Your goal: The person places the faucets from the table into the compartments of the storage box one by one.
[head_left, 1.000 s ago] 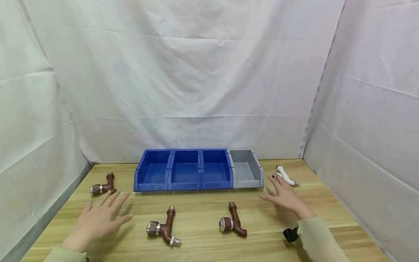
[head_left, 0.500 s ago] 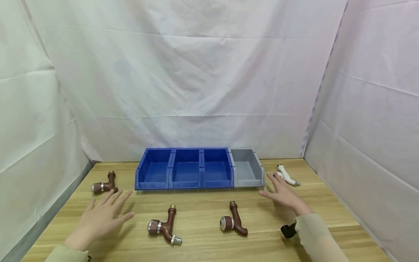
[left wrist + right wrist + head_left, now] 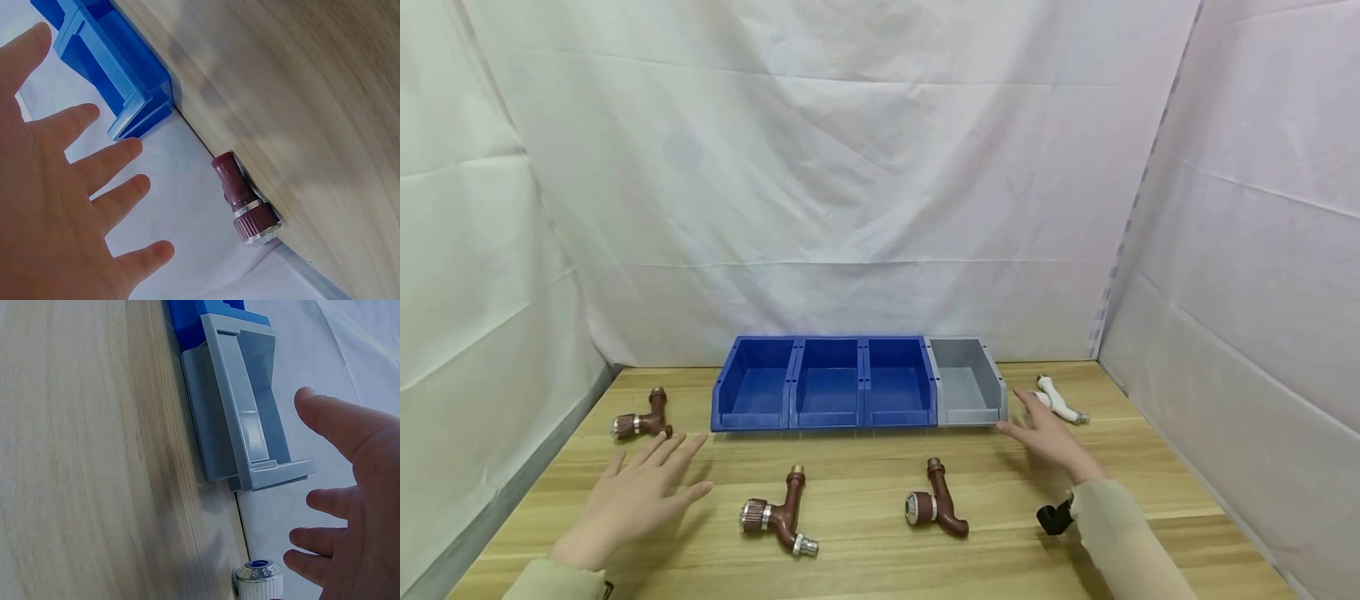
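Observation:
My left hand hovers over the left of the table, fingers spread, holding nothing. Just beyond its fingertips lies a brown tap with a ribbed handle; the left wrist view shows this brown tap too. My right hand is held above the table on the right, fingers extended and nothing in them. Close behind it is a white tap, its handle partly covered by the fingers. Between the hands lie a brown tap with a metal spout end and another brown tap with a plain curved spout.
Three blue bins and one grey bin stand in a row at the back of the wooden table. White cloth hangs behind and along both sides. A black wrist strap piece sticks out by the right sleeve.
The head view has shifted slightly. My right hand has drifted a little away from me and its wrist leftward. The left hand keeps nearly the same pose, and the taps stay where they lie.

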A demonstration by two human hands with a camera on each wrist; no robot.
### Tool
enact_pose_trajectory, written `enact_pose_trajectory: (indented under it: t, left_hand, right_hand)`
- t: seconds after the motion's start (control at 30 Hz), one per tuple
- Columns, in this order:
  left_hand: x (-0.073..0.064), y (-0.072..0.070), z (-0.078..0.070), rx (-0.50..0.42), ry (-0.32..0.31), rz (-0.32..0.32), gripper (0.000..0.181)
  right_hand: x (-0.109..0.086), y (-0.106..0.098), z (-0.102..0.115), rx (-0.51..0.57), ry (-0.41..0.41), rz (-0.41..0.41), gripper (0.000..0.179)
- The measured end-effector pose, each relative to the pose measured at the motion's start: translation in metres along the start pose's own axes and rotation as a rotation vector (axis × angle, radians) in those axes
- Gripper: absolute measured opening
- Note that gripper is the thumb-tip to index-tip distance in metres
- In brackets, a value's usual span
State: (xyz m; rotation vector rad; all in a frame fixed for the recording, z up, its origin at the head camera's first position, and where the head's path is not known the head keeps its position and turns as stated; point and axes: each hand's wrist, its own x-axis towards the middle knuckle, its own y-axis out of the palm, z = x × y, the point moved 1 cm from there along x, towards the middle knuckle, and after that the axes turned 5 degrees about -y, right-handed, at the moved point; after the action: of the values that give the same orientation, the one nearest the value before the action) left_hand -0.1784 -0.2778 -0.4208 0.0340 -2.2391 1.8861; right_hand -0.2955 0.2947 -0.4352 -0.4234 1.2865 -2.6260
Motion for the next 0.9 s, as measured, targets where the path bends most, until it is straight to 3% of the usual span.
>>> enact_pose_trajectory:
  t: [0.4, 0.9]
  left_hand:
    - [0.0, -0.002, -0.001, -0.002, -0.003, 0.005, 0.072]
    - [-0.001, -0.003, -0.002, -0.007, -0.008, 0.005, 0.071]
  right_hand:
    - [0.012, 0.006, -0.003, 0.159, 0.115, 0.028, 0.083]
    - [0.022, 0.004, -0.005, 0.344, 0.129, 0.02, 0.077]
